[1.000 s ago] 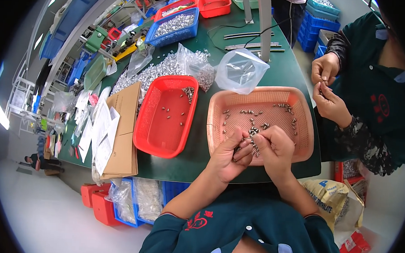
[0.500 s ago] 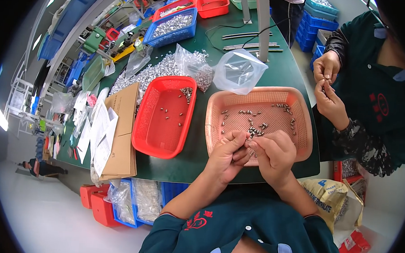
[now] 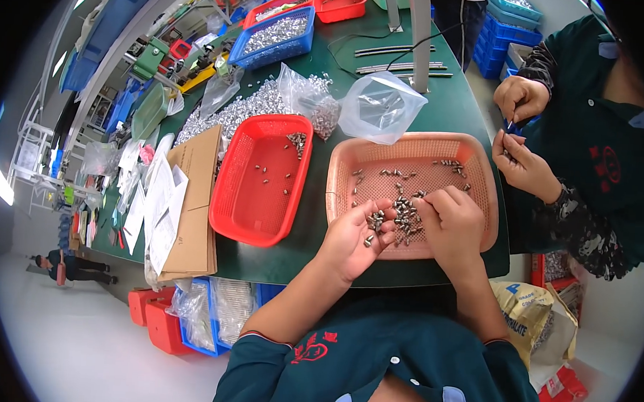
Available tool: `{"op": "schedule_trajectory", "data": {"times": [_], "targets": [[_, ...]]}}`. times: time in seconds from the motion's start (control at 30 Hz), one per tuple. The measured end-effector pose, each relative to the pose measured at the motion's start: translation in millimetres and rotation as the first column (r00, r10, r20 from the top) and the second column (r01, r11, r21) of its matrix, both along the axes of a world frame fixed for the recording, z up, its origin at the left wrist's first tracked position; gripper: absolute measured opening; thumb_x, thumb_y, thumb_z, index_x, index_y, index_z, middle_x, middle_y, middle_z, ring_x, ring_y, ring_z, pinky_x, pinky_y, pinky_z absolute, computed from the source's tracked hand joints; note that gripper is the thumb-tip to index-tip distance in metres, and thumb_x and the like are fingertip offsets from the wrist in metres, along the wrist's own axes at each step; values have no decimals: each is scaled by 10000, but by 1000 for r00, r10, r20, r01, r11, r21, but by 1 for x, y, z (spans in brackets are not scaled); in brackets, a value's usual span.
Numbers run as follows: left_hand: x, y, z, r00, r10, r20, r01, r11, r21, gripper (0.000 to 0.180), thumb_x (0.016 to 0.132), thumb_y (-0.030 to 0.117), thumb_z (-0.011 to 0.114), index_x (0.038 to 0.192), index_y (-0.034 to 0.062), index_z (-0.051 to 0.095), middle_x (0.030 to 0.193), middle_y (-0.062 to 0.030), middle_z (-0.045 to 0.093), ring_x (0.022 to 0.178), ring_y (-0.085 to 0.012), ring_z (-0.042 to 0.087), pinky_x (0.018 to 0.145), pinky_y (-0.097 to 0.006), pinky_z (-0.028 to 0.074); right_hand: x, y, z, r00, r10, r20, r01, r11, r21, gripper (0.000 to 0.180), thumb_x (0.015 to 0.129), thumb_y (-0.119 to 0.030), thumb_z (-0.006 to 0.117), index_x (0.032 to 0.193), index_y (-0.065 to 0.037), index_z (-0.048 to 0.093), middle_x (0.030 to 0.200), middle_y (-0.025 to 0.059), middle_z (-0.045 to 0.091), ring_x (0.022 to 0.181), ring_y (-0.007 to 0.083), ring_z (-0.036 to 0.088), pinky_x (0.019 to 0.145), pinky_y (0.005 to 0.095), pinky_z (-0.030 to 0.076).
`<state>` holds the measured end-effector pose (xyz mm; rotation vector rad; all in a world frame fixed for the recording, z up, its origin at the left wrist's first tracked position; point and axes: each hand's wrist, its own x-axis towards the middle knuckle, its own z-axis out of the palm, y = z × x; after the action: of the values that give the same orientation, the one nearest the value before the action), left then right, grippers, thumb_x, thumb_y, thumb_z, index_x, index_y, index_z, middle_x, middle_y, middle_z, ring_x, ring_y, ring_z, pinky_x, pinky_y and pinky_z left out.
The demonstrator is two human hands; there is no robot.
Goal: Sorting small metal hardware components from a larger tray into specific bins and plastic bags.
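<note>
My left hand (image 3: 345, 242) is turned palm up over the near left rim of a pale orange plastic basket (image 3: 488, 191). Several small shiny metal fittings (image 3: 376, 220) rest in its palm and curled fingers. My right hand (image 3: 452, 224) is inside the basket at the right, its fingertips drawn together beside a pile of the same fittings (image 3: 407, 218). Whether a fitting is between those fingertips is hidden. More fittings lie in small groups along the basket's left, far and right sides.
Left of it stands a red basket (image 3: 253, 197) with some fittings. Beyond are a clear bag (image 3: 381, 109), a heap of silvery parts (image 3: 243, 117) and a metal post (image 3: 420, 46). Cardboard (image 3: 194, 209) lies far left. A co-worker's hands (image 3: 522, 139) work at the right.
My hands, together before, have moved apart. My left hand has turned up and opened out, showing fittings in it; the right has moved right to the pile. The co-worker's hands have separated slightly.
</note>
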<state>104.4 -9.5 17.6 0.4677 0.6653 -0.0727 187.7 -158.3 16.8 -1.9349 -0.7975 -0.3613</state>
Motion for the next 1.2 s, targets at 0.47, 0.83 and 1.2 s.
{"op": "schedule_trajectory", "data": {"times": [0.47, 0.83, 1.2], "targets": [[-9, -1, -5, 925, -140, 353, 160, 987, -28, 140, 923, 95, 471, 1057, 71, 504, 789, -66, 502, 518, -73, 351, 409, -176, 248, -7, 4, -9, 765, 339, -548, -112, 908, 405, 107, 819, -56, 643, 753, 16, 599, 635, -12, 518, 576, 36, 447, 508, 199, 354], [-8, 0, -4, 912, -143, 384, 162, 987, -15, 142, 929, 117, 484, 1024, 52, 566, 776, -51, 488, 524, -59, 329, 416, -165, 231, -10, 5, -9, 666, 424, -614, -82, 859, 505, 87, 846, -50, 618, 784, 9, 608, 674, -48, 525, 619, 10, 443, 535, 172, 352], [-7, -7, -4, 889, -120, 443, 85, 991, 100, 108, 914, 97, 509, 1000, 56, 559, 785, -63, 523, 508, -52, 333, 416, -165, 240, -16, 10, -22, 496, 533, -685, 60, 766, 640, 95, 863, -78, 600, 776, -40, 612, 667, -42, 532, 625, 27, 469, 556, 176, 374]]}}
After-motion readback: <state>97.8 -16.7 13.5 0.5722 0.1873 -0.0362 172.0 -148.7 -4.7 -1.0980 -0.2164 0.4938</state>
